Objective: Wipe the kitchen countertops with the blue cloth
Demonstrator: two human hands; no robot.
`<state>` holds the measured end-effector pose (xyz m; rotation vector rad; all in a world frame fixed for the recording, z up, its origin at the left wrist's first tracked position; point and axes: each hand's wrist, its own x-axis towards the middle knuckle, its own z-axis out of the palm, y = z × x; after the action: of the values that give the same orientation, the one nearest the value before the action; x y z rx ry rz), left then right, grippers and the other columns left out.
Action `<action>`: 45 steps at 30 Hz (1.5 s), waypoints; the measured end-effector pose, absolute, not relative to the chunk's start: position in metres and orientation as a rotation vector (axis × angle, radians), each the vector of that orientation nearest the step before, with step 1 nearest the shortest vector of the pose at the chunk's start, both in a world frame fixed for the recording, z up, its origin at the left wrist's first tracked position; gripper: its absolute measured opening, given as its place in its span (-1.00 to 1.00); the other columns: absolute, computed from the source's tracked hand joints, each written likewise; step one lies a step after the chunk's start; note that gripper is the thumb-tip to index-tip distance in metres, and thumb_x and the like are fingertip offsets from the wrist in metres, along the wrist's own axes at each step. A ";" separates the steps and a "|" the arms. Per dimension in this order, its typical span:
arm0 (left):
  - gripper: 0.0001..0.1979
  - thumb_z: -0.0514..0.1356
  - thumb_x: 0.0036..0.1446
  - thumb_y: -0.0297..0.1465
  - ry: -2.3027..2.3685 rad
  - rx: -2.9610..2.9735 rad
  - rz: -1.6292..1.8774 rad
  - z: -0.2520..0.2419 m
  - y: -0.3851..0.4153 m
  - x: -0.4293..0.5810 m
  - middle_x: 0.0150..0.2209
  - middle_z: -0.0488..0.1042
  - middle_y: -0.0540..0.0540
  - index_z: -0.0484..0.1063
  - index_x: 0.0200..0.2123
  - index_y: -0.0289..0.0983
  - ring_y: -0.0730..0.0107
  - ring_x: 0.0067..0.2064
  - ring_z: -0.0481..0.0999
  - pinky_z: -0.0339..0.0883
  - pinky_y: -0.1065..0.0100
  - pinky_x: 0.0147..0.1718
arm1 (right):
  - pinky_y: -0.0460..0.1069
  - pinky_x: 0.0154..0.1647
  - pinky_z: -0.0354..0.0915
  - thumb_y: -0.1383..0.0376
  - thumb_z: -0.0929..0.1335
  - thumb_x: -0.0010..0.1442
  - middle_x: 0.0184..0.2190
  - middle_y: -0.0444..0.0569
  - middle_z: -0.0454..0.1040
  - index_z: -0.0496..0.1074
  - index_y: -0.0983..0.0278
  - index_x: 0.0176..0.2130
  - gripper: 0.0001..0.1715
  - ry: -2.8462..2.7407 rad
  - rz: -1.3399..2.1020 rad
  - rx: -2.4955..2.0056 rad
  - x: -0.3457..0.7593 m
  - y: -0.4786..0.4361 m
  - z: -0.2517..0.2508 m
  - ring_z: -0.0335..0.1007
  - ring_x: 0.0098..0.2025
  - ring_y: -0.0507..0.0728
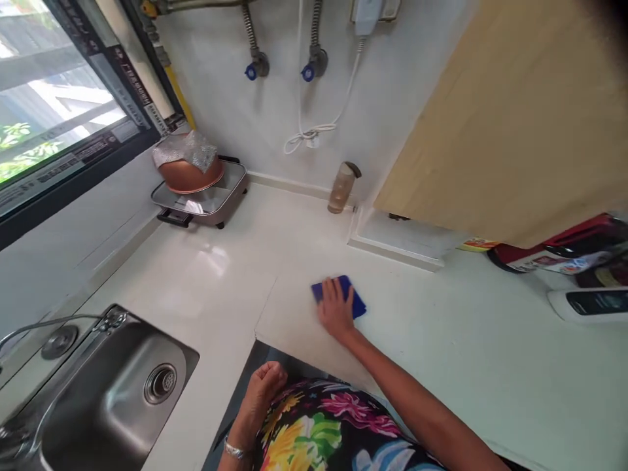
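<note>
On the white countertop [432, 366], my right hand [336, 311] presses down on a folded dark blue cloth [357, 305]. Its fingers lie over the cloth, whose edges show on both sides of the hand. My left hand [267, 383] is curled into a loose fist close to my body, in front of the counter's inner corner, and nothing shows in it. A bracelet circles the left wrist.
A steel sink [118, 392] is at the lower left. Behind it sits an electric griddle [230, 190] bearing a copper-coloured pot [191, 175]. A brown-tinted jar [340, 190] stands by the wall. A wooden cabinet panel [520, 118] overhangs the right, near bottles [564, 245].
</note>
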<state>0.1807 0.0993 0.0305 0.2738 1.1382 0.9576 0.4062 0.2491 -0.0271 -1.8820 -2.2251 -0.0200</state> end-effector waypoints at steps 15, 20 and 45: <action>-0.68 0.49 -0.19 -0.33 0.869 0.627 0.635 -0.002 0.235 0.211 -0.66 0.32 0.06 0.39 -0.65 -0.25 0.48 -0.48 0.34 0.23 0.42 -0.38 | 0.34 0.43 -0.21 0.24 0.13 0.36 0.42 0.02 0.02 -0.14 0.19 0.44 -0.26 -2.096 -0.018 -2.058 0.515 0.135 -0.027 -0.16 0.45 0.24; -0.67 0.45 -0.11 -0.20 0.763 0.628 0.482 0.009 0.250 0.214 -0.62 0.29 0.10 0.44 -0.37 -0.23 0.50 -0.55 0.25 0.09 0.41 -0.48 | 0.28 0.42 -0.10 0.22 0.07 0.41 0.42 -0.01 0.01 -0.09 0.15 0.43 -0.34 -1.868 -0.118 -2.297 0.543 0.115 -0.031 -0.08 0.44 0.17; -0.72 0.39 0.04 -0.46 0.784 0.169 0.589 0.070 0.288 0.225 -0.38 0.54 -0.03 0.51 -0.14 -0.31 0.49 -0.30 0.54 0.37 0.53 -0.40 | 0.46 0.36 -0.22 0.25 0.05 0.32 0.36 0.07 0.16 0.00 0.22 0.42 -0.28 -1.295 -0.293 -2.575 0.524 0.185 -0.055 -0.13 0.43 0.34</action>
<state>0.2250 0.2884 0.0701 0.1686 0.7844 0.5894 0.5240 0.1849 -0.0550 -2.5747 -1.2953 -0.2925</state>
